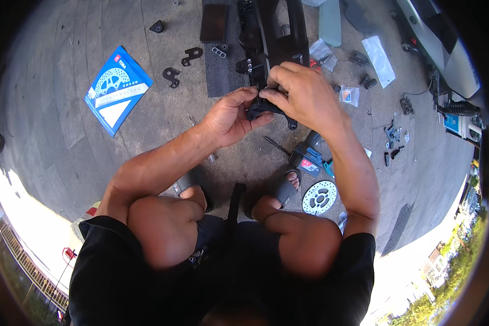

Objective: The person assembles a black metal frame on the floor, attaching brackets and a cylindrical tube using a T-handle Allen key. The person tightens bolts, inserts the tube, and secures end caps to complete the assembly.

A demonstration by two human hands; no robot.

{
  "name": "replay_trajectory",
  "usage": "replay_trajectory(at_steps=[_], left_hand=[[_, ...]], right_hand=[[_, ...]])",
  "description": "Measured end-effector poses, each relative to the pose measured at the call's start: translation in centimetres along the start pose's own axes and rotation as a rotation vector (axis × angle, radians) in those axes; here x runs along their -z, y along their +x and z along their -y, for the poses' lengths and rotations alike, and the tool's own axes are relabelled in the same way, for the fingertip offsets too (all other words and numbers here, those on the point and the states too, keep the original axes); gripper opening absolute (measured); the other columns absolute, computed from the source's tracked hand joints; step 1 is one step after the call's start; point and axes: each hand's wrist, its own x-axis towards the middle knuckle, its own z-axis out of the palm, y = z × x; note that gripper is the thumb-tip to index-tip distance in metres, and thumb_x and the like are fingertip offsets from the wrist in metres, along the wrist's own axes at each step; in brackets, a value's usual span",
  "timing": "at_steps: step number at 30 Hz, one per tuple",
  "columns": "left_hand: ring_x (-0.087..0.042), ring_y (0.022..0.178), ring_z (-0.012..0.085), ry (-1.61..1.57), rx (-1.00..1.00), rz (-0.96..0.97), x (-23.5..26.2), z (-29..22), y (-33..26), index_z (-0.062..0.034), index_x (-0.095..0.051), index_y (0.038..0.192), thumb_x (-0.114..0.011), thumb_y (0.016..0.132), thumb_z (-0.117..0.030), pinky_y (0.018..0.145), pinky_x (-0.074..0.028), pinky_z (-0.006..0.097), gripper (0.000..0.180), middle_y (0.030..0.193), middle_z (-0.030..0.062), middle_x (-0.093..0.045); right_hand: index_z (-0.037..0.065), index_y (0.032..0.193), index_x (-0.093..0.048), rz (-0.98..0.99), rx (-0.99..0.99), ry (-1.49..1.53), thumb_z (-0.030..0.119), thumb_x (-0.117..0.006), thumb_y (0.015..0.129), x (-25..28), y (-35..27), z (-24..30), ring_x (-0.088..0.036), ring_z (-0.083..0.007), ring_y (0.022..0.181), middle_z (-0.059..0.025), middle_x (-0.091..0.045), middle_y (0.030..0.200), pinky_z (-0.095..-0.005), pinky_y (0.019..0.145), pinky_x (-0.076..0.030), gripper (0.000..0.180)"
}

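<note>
Long, black frame assembly point(274, 49), pierced by an opening, is set lengthwise at upper centre, near end partly hidden.

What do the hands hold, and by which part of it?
The left hand and right hand appear to hold the black frame by its near end; exact contact is hidden.

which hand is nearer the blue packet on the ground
Left. The left hand is to the right of the blue packet, apart from it; the right hand is farther right.
</note>
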Motion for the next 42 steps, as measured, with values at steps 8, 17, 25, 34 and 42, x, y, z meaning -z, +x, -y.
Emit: replay_trajectory(at_steps=[8,17,25,34,42], left_hand=[[-0.056,0.112,0.0289,0.011,0.003,0.048,0.1,-0.3,0.0,-0.0039,-0.057,0.111,-0.056,0.093,-0.02,0.101,-0.047,0.047,0.025,0.119,0.0112,-0.058],[-0.058,0.109,0.0303,0.06,-0.007,0.031,0.3,-0.7,0.3,-0.0004,-0.056,0.111,-0.062,0.089,-0.019,0.098,-0.049,0.046,0.03,0.114,0.0157,-0.06],[-0.057,0.111,0.0261,0.158,-0.008,-0.012,0.1,-0.8,0.5,-0.0032,-0.057,0.11,-0.064,0.087,-0.017,0.1,-0.047,0.043,0.027,0.113,0.012,-0.062],[-0.063,0.099,0.0226,0.119,-0.042,-0.061,-0.7,-0.2,0.1,-0.0056,-0.061,0.1,-0.063,0.088,-0.012,0.091,-0.054,0.041,0.014,0.104,0.0095,-0.065],[-0.059,0.106,0.0242,0.103,-0.028,-0.03,-0.6,-0.3,0.2,-0.0111,-0.06,0.097,-0.066,0.085,-0.012,0.095,-0.049,0.044,0.013,0.106,0.0064,-0.063]], right_hand=[[0.006,0.094,-0.066,-0.259,-0.027,0.055,0.019,-0.075,0.08,-0.2,-2.5,-1.2,-0.063,-0.0206,0.064,-0.0067,-0.062,0.076,-0.0312,0.056,-0.047,0.021],[0.005,0.108,-0.063,-0.605,-1.026,0.042,0.009,-0.059,0.087,-7.3,-28.0,-14.0,-0.066,-0.0214,0.071,-0.0108,-0.067,0.08,-0.0315,0.066,-0.051,0.022],[0.017,0.118,-0.061,-0.27,-1.079,-0.069,0.02,-0.072,0.076,-19.1,-36.0,-14.4,-0.061,-0.0416,0.089,-0.0206,-0.062,0.098,-0.0463,0.079,-0.05,0.044],[-0.004,0.127,-0.05,-1.096,-0.48,1.111,0.013,-0.056,0.095,-3.1,-29.5,-6.2,-0.065,-0.0221,0.088,-0.0132,-0.066,0.095,-0.0326,0.081,-0.053,0.036],[-0.006,0.111,-0.055,-0.824,-0.277,0.763,0.008,-0.068,0.088,6.2,-16.8,-1.0,-0.057,-0.0117,0.068,-0.0116,-0.061,0.092,-0.0215,0.059,-0.045,0.03]])
